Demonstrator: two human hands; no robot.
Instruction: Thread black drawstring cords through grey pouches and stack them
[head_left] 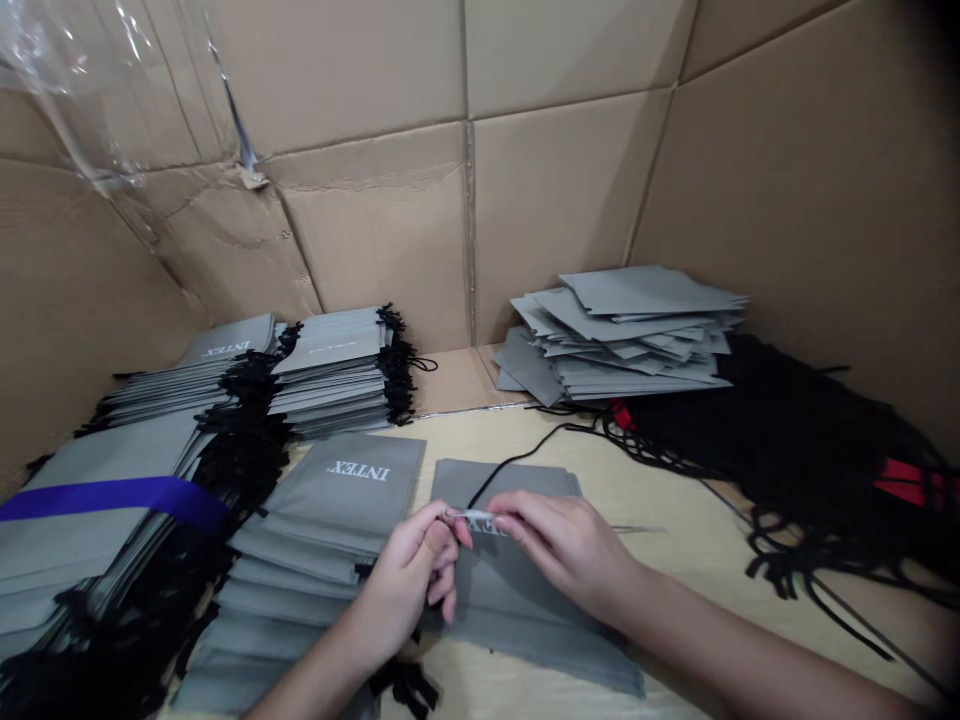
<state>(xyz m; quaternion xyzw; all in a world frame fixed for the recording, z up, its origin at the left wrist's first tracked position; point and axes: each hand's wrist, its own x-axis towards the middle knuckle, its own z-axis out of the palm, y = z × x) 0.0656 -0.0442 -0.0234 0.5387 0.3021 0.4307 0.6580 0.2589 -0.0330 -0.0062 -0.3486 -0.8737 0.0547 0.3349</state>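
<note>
Both my hands are at a grey pouch (489,524) with white lettering, seen nearly edge-on. At its left end, my left hand (416,570) pinches the edge between thumb and forefinger. The fingertips of my right hand (566,548) grip the other end. A black cord (517,458) runs from the pouch's top edge back toward the cord pile. Beyond my right hand sticks out a thin rod (637,528), partly hidden by the hand. Beneath my hands lies a stack of flat grey pouches (555,640).
Fanned grey pouches printed INTEX (360,490) lie left of my hands. Further left are corded stacks (330,360), one under a blue band (112,495). A loose grey stack (637,340) and a black cord heap (795,420) sit at right. Cardboard walls (555,180) enclose the surface.
</note>
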